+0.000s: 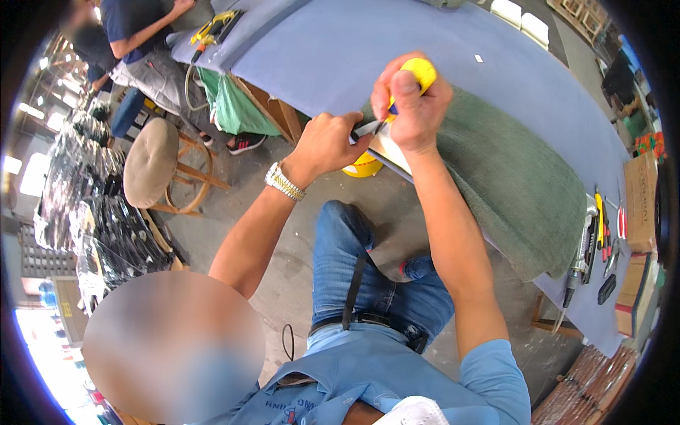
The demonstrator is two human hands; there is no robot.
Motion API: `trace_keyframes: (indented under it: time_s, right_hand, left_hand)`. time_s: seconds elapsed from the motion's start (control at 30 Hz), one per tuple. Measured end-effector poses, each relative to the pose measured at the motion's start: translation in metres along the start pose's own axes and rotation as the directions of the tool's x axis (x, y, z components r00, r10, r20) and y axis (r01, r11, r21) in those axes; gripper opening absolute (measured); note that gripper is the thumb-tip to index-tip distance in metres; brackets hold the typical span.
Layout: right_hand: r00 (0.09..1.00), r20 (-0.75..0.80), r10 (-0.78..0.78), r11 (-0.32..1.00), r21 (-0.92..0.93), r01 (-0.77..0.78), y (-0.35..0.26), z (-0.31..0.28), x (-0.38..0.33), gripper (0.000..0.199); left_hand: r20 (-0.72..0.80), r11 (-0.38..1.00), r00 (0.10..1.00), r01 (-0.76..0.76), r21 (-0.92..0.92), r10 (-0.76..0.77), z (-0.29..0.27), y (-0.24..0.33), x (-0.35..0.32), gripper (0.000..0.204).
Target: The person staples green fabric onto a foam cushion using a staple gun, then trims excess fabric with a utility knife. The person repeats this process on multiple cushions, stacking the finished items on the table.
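Observation:
My right hand [419,117] is wrapped round the thick handle of a yellow-handled screwdriver-like tool [421,71], its thumb near the top. The tool's blue neck and dark shaft slant down toward my left hand; the tip is hard to make out. At the table's near edge, my left hand [327,142] is closed on a pale piece with a dark edge [365,130], thumb and fingers at its end. A cream surface [388,150] shows beneath my right wrist. Beside it, a dark green carpet-like sheet [510,177] lies over the table.
A blue-grey covered table [319,53] curves round in front. Hand tools [602,227] and an air tool [582,248] lie at right. Below the edge is a yellow round object [363,166]. A padded stool [151,163] stands left; another person [142,42] is beyond it.

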State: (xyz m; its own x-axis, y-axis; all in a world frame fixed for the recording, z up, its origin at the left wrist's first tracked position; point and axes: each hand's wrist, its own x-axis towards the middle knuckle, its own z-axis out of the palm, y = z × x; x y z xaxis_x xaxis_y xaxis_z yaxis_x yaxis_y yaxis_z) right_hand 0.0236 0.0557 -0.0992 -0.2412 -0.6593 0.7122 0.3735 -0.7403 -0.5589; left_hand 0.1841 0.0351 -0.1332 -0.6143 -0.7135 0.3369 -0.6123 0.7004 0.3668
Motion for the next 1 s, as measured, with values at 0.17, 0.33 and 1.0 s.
trace_keyframes:
  time_s: [0.17,0.33,1.0]
  right_hand:
    - [0.995,0.085,-0.044,0.998,-0.033,0.047,-0.002,-0.006,-0.002,0.04]
    - [0.987,0.136,-0.088,0.985,-0.134,0.106,0.002,0.001,-0.005,0.043]
    - [0.959,0.276,-0.063,0.886,-0.426,0.18,0.007,0.016,0.008,0.022]
  left_hand:
    - [0.021,0.999,0.999,0.038,0.026,-0.038,-0.001,0.001,0.003,0.033]
    - [-0.004,1.0,1.0,-0.027,0.009,0.027,0.005,-0.01,-0.001,0.026]
    - [-0.017,0.997,0.999,-0.035,0.067,0.036,0.029,-0.023,-0.009,0.021]
